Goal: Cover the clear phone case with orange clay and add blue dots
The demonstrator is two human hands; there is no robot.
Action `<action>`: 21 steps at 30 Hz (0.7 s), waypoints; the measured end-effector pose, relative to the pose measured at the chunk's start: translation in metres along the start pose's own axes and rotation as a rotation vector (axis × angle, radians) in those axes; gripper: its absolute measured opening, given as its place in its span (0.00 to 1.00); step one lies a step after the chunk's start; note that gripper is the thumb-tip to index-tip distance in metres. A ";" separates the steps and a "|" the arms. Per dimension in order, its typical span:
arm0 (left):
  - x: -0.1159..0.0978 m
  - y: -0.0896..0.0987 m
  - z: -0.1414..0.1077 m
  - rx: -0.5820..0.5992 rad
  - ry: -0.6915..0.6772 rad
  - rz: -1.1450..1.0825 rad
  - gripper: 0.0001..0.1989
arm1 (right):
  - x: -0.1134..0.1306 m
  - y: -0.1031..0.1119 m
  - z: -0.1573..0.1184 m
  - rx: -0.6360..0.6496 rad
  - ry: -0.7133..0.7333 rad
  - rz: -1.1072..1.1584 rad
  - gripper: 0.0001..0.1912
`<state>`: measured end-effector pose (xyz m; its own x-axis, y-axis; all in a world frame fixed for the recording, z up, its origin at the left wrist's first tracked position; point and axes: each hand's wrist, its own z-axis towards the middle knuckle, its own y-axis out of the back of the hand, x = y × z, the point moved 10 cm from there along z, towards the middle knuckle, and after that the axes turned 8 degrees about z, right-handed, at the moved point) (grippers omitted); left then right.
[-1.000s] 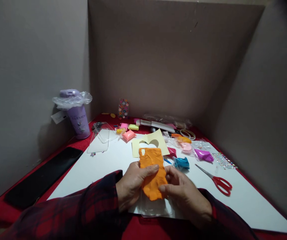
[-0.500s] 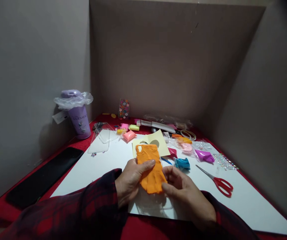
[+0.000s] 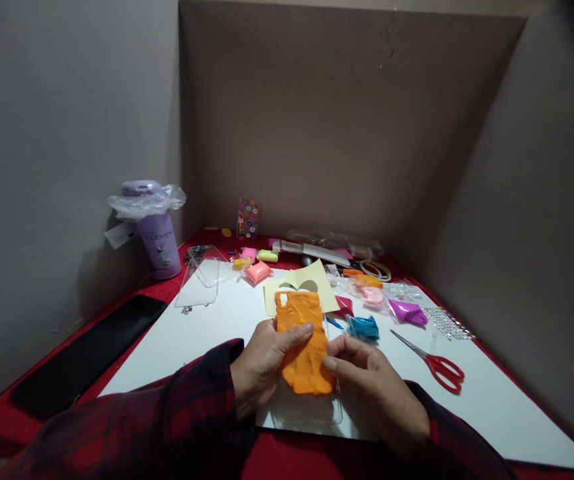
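A clear phone case point(image 3: 307, 415) is tilted up in front of me, most of its back covered by a lumpy sheet of orange clay point(image 3: 303, 367). The lower end of the case is bare, and a gap in the clay shows at the upper left corner. My left hand point(image 3: 263, 360) grips the case from the left, its thumb pressed across the clay and its other fingers hidden behind. At the right edge, the thumb and bent forefinger of my right hand point(image 3: 367, 370) are closed together on the clay.
Red-handled scissors point(image 3: 437, 365) lie at right, near a sheet of gems point(image 3: 449, 323). Packets of blue clay point(image 3: 364, 327) and purple clay point(image 3: 407, 312) sit beyond my right hand. Yellow paper point(image 3: 311, 283) stands behind the case. At left are a black phone point(image 3: 91, 353) and purple tumbler point(image 3: 159, 247).
The case has shifted slightly right and down, showing more of its clear right edge. My right thumb and forefinger have moved a little up along the clay's edge.
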<state>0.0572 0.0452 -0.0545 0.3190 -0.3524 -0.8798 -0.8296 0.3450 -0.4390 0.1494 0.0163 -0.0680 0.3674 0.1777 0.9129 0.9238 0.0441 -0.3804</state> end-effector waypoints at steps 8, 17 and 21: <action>0.000 0.001 0.000 -0.016 0.003 0.003 0.12 | 0.000 -0.002 0.001 0.077 0.029 0.040 0.14; 0.001 0.005 0.003 -0.031 0.001 -0.008 0.11 | -0.001 -0.005 0.001 0.133 0.008 0.015 0.19; -0.001 0.005 0.002 -0.035 0.002 -0.018 0.11 | 0.002 -0.003 -0.001 0.098 -0.010 -0.058 0.17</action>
<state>0.0538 0.0493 -0.0566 0.3336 -0.3598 -0.8714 -0.8390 0.3083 -0.4485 0.1471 0.0153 -0.0649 0.3121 0.1813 0.9326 0.9283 0.1505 -0.3400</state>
